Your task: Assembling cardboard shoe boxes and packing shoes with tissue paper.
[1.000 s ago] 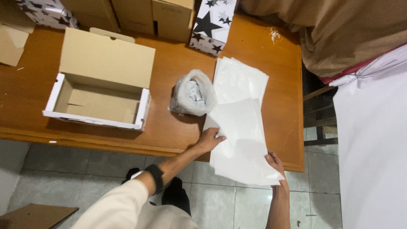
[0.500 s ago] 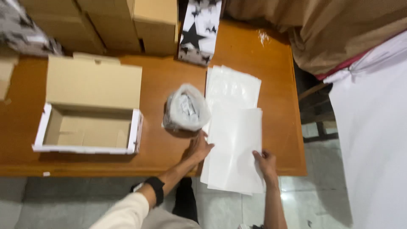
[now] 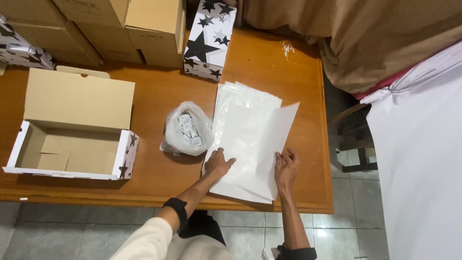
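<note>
A stack of white paper sheets (image 3: pixel 250 135) lies on the wooden table (image 3: pixel 159 96); its top sheet sits askew over the others. My left hand (image 3: pixel 218 163) lies flat on the lower left part of the top sheet. My right hand (image 3: pixel 286 169) rests on the sheet's lower right edge, fingers spread. Left of the paper sits a clear plastic bag (image 3: pixel 187 130) with a crumpled grey thing inside. Further left stands an open cardboard box (image 3: pixel 72 139) with a star pattern on its outside, lid tipped back and nothing in it.
Plain cardboard boxes (image 3: pixel 125 24) and star-patterned boxes (image 3: pixel 209 33) line the table's far edge. A brown cloth (image 3: pixel 356 38) and a white cloth (image 3: pixel 418 159) hang at the right. Grey floor tiles (image 3: pixel 72 231) show below the table's near edge.
Both hands have slid the top sheet up onto the table, away from the near edge. The view has shifted toward the table's far side.
</note>
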